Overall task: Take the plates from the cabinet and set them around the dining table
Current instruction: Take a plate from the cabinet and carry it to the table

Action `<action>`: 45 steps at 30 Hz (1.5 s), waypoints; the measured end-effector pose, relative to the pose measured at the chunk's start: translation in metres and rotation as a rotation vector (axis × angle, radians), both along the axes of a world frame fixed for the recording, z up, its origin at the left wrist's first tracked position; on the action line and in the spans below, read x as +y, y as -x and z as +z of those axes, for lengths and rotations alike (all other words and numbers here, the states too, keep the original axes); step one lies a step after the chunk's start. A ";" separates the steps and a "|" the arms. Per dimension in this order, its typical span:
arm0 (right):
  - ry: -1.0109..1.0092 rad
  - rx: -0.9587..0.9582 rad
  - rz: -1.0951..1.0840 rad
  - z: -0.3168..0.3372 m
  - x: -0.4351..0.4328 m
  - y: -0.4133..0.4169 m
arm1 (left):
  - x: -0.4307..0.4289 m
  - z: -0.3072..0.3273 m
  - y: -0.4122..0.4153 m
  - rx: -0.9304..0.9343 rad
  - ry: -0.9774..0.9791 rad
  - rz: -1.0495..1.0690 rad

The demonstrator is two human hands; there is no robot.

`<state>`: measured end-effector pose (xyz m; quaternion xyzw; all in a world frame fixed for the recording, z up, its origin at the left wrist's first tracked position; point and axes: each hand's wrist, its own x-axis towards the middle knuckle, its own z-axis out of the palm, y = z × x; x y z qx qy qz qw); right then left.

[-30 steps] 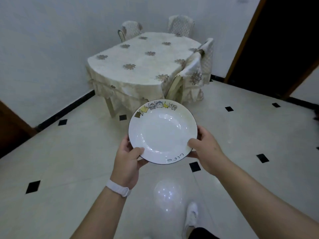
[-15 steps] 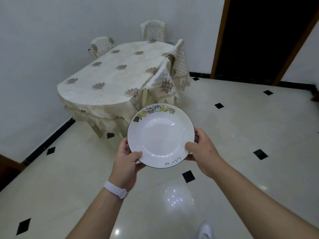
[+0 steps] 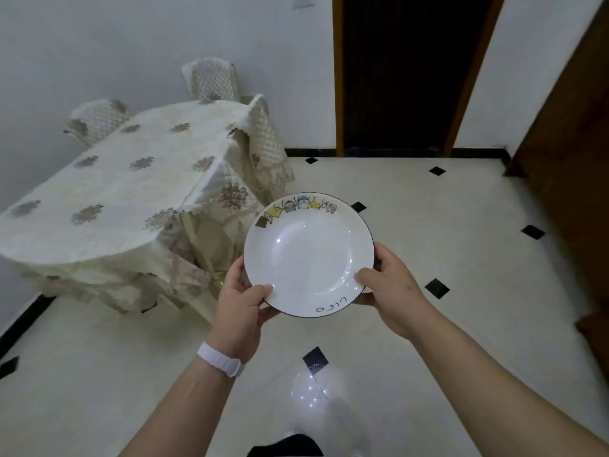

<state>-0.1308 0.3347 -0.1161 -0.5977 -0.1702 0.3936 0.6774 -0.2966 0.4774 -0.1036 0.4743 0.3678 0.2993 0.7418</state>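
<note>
I hold a white plate (image 3: 308,255) with a dark rim, small cartoon figures along its far edge and writing on its near edge. My left hand (image 3: 239,303) grips its near left rim, thumb on top. My right hand (image 3: 390,285) grips its right rim the same way. The plate is level at chest height above the floor. The dining table (image 3: 108,199), under a cream cloth with flower motifs, stands to the left of the plate with nothing on its top. No cabinet is in view.
Cloth-covered chairs (image 3: 260,143) stand around the table, two on its near right side and two at the far side by the wall. A dark open doorway (image 3: 402,70) lies ahead. A brown wooden door (image 3: 573,179) is on the right. The tiled floor (image 3: 428,341) is glossy.
The view has swung right and come closer: the table has shifted to the left of the frame and looks larger. Both hands keep the same hold on the plate.
</note>
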 end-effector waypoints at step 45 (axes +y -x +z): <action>0.122 0.089 -0.145 -0.028 0.299 -0.485 | 0.326 -0.035 -0.515 0.073 0.044 -0.157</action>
